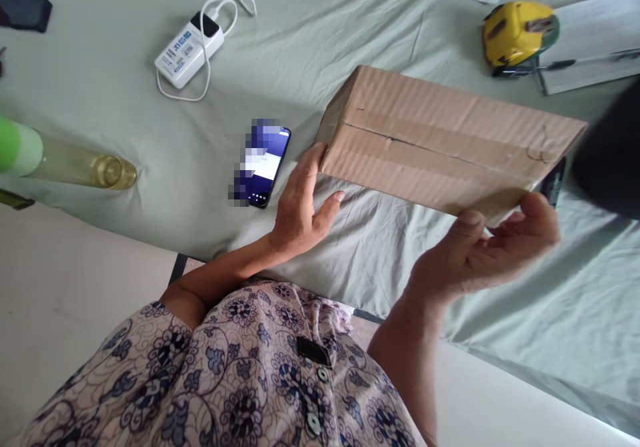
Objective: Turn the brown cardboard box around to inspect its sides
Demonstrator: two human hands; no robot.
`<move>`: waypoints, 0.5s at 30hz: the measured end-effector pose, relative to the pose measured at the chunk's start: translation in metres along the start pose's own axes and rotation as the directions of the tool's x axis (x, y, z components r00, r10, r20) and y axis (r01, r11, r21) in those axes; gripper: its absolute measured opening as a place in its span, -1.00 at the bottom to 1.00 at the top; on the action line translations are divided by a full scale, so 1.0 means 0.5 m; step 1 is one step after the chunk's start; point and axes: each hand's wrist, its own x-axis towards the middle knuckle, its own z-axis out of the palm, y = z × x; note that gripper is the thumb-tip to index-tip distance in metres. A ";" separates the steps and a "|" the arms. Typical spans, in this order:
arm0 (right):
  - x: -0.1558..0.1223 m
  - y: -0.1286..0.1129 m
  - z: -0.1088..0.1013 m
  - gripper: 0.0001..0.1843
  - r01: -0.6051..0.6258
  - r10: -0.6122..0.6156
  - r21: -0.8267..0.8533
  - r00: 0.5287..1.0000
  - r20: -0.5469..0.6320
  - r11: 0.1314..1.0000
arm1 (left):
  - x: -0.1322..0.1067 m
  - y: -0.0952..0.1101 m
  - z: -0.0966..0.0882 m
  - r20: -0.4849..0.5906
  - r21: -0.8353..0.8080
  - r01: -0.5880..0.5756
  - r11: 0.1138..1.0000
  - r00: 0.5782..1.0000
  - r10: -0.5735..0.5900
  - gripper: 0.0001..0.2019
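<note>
A long brown cardboard box [440, 140], taped shut along its top seam, is held above the table between both hands. My left hand [300, 200] grips its left end, fingers up against the end face and thumb below. My right hand [495, 240] holds the box's near right corner, thumb on the front edge and fingers curled under it. The box is tilted, its right end nearer the table's right side.
The table is covered with a pale green cloth [125, 100]. On it lie a phone [263, 163], a white power bank [189, 48] with cable, a yellow tape measure [517, 33], papers [595, 40], a dark object [25, 12] and a bottle [65, 160] with yellowish liquid on its side at the left.
</note>
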 end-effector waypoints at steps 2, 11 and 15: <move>0.009 0.009 0.001 -0.57 0.014 -0.014 -0.022 1.000 0.016 1.000 | -0.002 0.003 0.002 0.005 0.009 0.009 1.000 1.000 -0.009 -0.32; 0.045 0.053 0.032 -0.50 0.211 -0.209 0.015 0.975 -0.070 0.977 | -0.014 -0.027 -0.105 -0.002 0.378 -0.073 0.923 0.997 0.079 -0.61; 0.057 0.067 0.033 -0.51 0.251 -0.249 0.103 0.968 -0.032 0.963 | -0.015 -0.073 -0.174 -0.033 0.493 0.058 0.868 0.998 -0.047 -0.55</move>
